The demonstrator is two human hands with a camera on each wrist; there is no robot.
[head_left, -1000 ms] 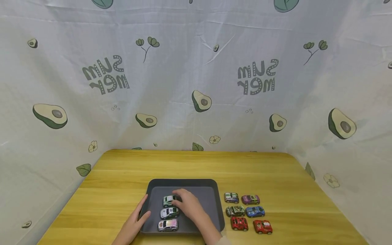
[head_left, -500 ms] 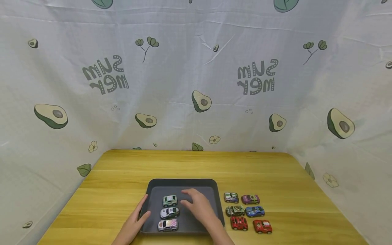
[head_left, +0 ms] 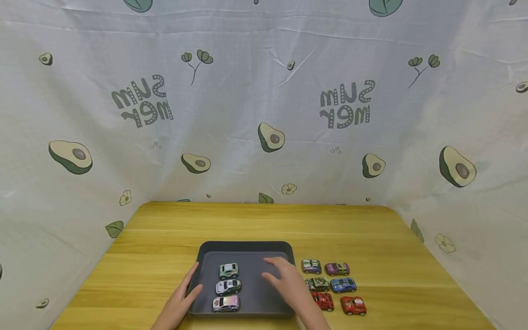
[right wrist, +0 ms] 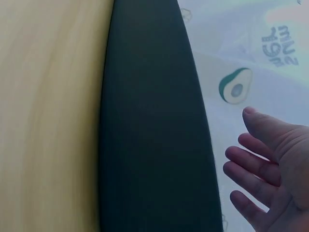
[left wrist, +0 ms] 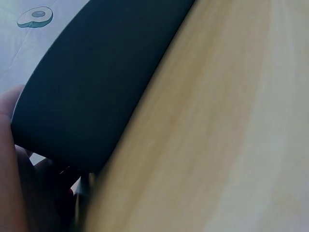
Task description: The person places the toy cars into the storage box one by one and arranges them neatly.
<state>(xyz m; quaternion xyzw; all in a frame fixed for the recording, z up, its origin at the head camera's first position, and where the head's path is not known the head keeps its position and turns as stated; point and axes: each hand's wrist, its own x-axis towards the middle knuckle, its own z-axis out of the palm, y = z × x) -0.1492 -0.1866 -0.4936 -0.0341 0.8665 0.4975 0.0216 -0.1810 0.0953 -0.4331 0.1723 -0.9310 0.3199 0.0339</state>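
Note:
A dark grey tray (head_left: 251, 307) lies on the wooden table in the head view. On its left half stand three toy cars in a column: a pale green car (head_left: 228, 271), a white-and-black car (head_left: 228, 287) and a silver car with a pink checked roof (head_left: 226, 303). My left hand (head_left: 178, 300) rests at the tray's left edge, fingers straight and thumb reaching over the rim. My right hand (head_left: 288, 285) is over the tray's right side, holding nothing, thumb and fingers apart; the right wrist view shows its fingers loosely bent.
Right of the tray, several more toy cars stand in two columns: white-green (head_left: 311, 266), purple (head_left: 337, 269), camouflage (head_left: 317, 284), blue (head_left: 343, 285), black-and-red (head_left: 323, 301) and red (head_left: 353, 305). An avocado-print curtain (head_left: 235, 101) surrounds the table (head_left: 156, 247).
My right hand has let go of the pale green car and moved right, toward the tray's right wall. My left hand has kept its place, and the tray's cars have stayed put.

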